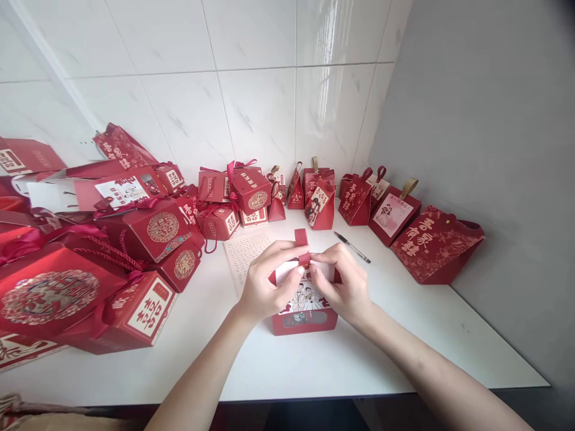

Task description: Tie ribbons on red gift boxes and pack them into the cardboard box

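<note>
The red box [306, 305] stands at the centre of the frame, its printed couple facing me. My left hand [272, 281] and right hand [345, 281] both pinch its top, around the upright red strap [301, 237]. Just beyond lie a written sheet [241, 254] and, right of centre, a pen [353, 247]. Red gift boxes [164, 228] crowd the left.

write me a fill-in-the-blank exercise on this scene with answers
The left hand and right hand touch the box near its ____, not its base.
The writing tool on the table is a ____.
The ____ hand partly hides a sheet of writing.
White ____ cover the back wall.

Answers: top; pen; left; tiles.
</note>
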A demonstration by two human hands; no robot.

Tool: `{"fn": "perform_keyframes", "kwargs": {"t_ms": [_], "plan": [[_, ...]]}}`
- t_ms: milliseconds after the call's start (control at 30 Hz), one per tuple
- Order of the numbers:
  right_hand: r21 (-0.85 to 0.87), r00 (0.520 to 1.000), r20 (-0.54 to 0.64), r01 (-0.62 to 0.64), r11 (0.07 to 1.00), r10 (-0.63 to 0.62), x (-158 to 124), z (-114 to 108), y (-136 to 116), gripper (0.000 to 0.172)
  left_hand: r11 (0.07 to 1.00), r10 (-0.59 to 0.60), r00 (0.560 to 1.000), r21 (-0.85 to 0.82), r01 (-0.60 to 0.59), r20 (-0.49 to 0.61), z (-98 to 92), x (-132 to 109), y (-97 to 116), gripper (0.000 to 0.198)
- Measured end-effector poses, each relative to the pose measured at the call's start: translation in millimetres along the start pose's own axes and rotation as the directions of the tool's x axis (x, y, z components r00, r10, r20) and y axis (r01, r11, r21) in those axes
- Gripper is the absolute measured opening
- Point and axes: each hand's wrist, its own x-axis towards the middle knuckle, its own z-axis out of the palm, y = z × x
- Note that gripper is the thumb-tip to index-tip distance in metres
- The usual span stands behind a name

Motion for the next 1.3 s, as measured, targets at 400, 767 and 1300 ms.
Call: {"fn": "perform_keyframes", "kwargs": {"t_ms": [400,767,1300], "plan": [[-0.019,0.999,0.005,-0.033,0.999,0.033,0.5,-0.6,-1.3,0.009,0.992,-0.109,0.994,-0.057,0.109,0.002,0.7,-0.2,3.0,0.027],[-0.019,0.996,0.052,-0.076,0.997,0.077,2.6,-3.0,-3.6,0.006,0.971,-0.214,0.977,-0.113,0.212,-0.002,0.4,1.6,4.4,0.024],[-0.023,0.996,0.010,-0.093,0.995,0.094,1.0,-0.7,-5.3,0.016,0.995,-0.063,0.998,-0.074,0.064,0.006,0.8,0.7,2.5,0.025]]}}
